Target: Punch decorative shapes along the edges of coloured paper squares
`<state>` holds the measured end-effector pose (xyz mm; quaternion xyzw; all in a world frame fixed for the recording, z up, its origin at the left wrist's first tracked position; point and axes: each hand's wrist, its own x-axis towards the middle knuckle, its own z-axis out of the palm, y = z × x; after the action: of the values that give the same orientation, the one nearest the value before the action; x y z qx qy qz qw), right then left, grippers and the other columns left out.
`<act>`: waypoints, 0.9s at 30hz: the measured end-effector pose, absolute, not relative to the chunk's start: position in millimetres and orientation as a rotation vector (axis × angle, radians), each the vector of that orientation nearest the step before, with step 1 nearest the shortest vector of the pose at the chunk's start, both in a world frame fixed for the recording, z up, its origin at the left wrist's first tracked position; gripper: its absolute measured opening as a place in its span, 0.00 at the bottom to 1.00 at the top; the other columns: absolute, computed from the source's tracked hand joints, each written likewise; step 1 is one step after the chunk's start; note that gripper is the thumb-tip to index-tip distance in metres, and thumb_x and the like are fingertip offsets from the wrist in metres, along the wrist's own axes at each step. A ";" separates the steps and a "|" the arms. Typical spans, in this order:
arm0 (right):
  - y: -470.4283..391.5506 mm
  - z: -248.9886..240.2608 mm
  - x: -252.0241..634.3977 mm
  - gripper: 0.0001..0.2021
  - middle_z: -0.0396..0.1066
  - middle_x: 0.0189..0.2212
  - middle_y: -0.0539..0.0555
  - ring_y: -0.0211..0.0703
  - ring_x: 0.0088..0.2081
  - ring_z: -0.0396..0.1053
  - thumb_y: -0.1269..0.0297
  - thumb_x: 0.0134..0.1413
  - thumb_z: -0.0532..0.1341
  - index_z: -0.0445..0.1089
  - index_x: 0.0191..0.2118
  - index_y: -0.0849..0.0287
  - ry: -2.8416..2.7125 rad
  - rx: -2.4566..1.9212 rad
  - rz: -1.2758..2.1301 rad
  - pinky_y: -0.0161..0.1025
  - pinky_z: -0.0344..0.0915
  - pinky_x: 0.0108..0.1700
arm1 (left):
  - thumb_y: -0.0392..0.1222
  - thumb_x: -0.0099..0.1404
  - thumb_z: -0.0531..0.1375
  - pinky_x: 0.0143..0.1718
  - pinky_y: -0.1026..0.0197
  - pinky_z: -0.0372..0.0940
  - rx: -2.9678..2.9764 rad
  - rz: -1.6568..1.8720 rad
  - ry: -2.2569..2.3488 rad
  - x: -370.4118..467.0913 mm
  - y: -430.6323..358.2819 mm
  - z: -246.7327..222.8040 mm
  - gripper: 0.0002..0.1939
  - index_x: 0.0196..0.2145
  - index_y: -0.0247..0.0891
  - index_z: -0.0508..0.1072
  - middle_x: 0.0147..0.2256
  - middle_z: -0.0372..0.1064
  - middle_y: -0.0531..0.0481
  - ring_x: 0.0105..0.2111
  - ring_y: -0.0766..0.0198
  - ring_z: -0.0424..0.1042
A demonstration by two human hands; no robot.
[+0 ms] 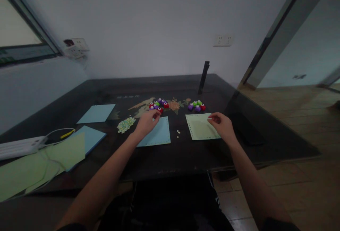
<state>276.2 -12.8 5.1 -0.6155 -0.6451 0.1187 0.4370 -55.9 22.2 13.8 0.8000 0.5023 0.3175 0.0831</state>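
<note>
My left hand is above a light blue sheet with small holes along its edges; its fingers are curled together at the tips, and what they hold, if anything, is hidden. Just beyond the fingertips sits a cluster of small red, purple and green knobs with white tops. My right hand pinches thumb against finger at the right side of a pale green sheet, also holed along its edges. Any item in that pinch is too small to name. A second knob cluster lies beyond this sheet.
Between the sheets lie a few paper bits. Left of my left hand is a heap of paper cut-outs. Blue sheets, green sheets and a white power strip with cable lie further left. A black upright post stands at the back right.
</note>
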 end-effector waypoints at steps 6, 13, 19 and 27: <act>6.9 23.9 201.7 0.07 0.69 0.28 0.51 0.39 0.29 0.66 0.67 0.47 0.60 0.70 0.36 0.60 -1.820 -1.289 0.478 0.35 0.61 0.32 | 0.38 0.59 0.55 0.47 0.55 0.63 2.404 0.779 1.714 -119.8 33.9 -13.4 0.12 0.41 0.36 0.70 0.40 0.70 0.44 0.42 0.57 0.69; 45.0 2.2 123.8 0.16 0.70 0.42 0.60 0.49 0.43 0.66 0.65 0.51 0.62 0.70 0.46 0.63 -2.318 -1.340 0.397 0.42 0.60 0.46 | 0.50 0.59 0.58 0.52 0.52 0.59 2.469 0.583 1.681 -125.2 32.7 -19.6 0.23 0.49 0.36 0.68 0.47 0.67 0.42 0.49 0.53 0.65; 50.4 -19.2 115.3 0.21 0.63 0.47 0.63 0.54 0.50 0.58 0.59 0.50 0.63 0.68 0.49 0.63 -2.486 -1.324 0.245 0.46 0.58 0.50 | 0.52 0.58 0.59 0.53 0.53 0.57 2.499 0.515 1.670 -125.3 33.6 -22.2 0.25 0.50 0.37 0.68 0.49 0.65 0.41 0.50 0.53 0.63; 55.5 -24.1 115.8 0.23 0.61 0.45 0.64 0.54 0.49 0.58 0.57 0.49 0.64 0.68 0.49 0.65 -2.454 -1.304 0.280 0.47 0.58 0.50 | 0.52 0.58 0.59 0.53 0.52 0.56 2.489 0.536 1.639 -125.7 33.9 -21.7 0.24 0.49 0.37 0.70 0.48 0.66 0.41 0.49 0.54 0.64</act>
<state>115.8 55.5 -24.1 -0.4597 -0.8654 0.0989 0.1733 -125.7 33.9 -21.7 0.8206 0.5405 0.1769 0.0567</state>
